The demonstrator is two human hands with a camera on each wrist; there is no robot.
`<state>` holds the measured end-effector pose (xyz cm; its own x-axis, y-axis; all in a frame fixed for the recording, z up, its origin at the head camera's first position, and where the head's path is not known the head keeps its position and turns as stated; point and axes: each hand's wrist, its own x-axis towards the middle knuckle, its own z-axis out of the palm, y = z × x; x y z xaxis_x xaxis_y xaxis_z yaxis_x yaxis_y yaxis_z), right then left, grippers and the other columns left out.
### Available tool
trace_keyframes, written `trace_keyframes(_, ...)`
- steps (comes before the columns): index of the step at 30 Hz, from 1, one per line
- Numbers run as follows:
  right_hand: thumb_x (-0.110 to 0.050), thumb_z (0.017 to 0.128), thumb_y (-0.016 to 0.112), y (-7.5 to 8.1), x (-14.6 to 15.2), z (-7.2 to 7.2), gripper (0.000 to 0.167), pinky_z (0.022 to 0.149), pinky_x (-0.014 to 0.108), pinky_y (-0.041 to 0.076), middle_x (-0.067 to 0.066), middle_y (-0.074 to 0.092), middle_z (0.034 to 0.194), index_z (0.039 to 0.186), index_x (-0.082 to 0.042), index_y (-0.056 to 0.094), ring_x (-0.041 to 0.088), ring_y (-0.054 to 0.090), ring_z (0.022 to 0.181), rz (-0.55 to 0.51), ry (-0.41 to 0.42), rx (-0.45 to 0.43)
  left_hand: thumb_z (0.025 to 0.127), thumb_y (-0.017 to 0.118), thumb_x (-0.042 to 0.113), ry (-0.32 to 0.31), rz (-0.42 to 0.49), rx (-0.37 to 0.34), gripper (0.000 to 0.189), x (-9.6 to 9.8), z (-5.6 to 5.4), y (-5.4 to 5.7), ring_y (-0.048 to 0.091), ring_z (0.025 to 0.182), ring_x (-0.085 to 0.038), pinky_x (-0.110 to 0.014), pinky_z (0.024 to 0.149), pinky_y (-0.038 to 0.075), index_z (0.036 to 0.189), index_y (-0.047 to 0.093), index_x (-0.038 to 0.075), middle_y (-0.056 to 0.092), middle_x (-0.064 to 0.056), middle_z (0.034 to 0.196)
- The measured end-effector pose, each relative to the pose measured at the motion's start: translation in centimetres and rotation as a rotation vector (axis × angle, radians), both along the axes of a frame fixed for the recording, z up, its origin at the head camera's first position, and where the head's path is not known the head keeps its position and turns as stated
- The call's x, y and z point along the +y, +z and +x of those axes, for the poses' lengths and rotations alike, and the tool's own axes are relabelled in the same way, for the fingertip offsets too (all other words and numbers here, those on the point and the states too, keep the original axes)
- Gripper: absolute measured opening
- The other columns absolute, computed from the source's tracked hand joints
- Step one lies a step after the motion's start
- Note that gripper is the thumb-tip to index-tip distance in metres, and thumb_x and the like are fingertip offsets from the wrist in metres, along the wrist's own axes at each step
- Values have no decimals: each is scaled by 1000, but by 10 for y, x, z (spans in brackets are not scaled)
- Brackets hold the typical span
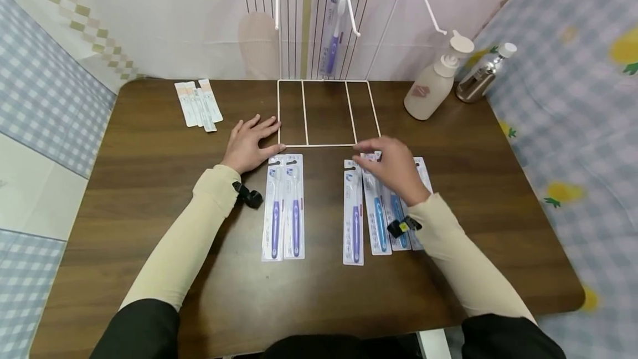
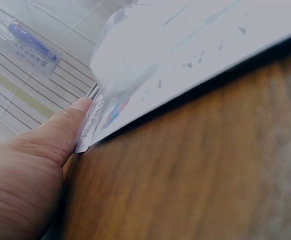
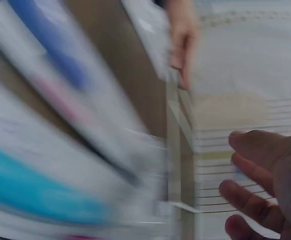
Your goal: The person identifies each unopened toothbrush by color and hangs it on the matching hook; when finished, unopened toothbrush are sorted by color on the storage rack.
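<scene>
My left hand rests on the table with fingers spread, fingertips beside the left side of the white wire rack. Its thumb lies at the top end of a packaged purple toothbrush; a second purple pack is alongside. Over the tops of the right-hand packs hovers my right hand, thumb and forefinger apart, nothing between them. Under and beside it lie a purple toothbrush pack and several blue ones, partly hidden by the hand and wrist. Another purple pack hangs on the rack's middle hook.
Slim white packets lie at the back left. A pump bottle and a silver bottle with a white cap stand at the back right. Rack hooks jut forward above the table.
</scene>
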<state>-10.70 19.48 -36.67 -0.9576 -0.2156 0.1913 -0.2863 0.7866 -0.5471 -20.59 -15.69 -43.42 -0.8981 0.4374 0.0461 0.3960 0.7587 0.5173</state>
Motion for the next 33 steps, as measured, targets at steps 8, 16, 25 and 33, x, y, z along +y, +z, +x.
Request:
trace_keyframes(8, -37, 85, 90, -36, -3, 27, 49, 83, 52, 45, 12, 68, 101, 125, -11, 80, 33, 58, 92, 157, -26, -24, 100, 70, 53, 2, 5, 8, 72, 1, -3, 11, 18, 161, -29, -53, 129, -1, 161, 48, 22, 37, 2, 169)
trace_keyframes(16, -29, 84, 92, -37, -5, 33, 45, 100, 55, 38, 17, 68, 120, 122, -8, 81, 37, 55, 112, 46, 2, -106, 100, 69, 53, 2, -4, 15, 71, 2, -6, 8, 18, 161, -29, -53, 129, -1, 161, 48, 23, 37, 3, 169)
trace_keyframes(25, -27, 93, 85, -30, -12, 53, 35, 68, 35, 47, -4, 75, 97, 127, -22, 77, 21, 59, 71, -209, 97, -159, 101, 68, 52, 1, -3, -1, 71, 1, -3, 4, 18, 161, -29, -52, 129, -2, 162, 47, 22, 36, 3, 170)
trace_keyframes(33, -13, 91, 86, 5, -15, 50, 42, 57, 27, 48, -4, 67, 88, 131, -18, 74, 14, 59, 65, -347, 240, -100, 100, 68, 54, 4, -17, -11, 72, 1, 0, 4, 18, 161, -29, -52, 129, -1, 162, 47, 23, 36, 3, 170)
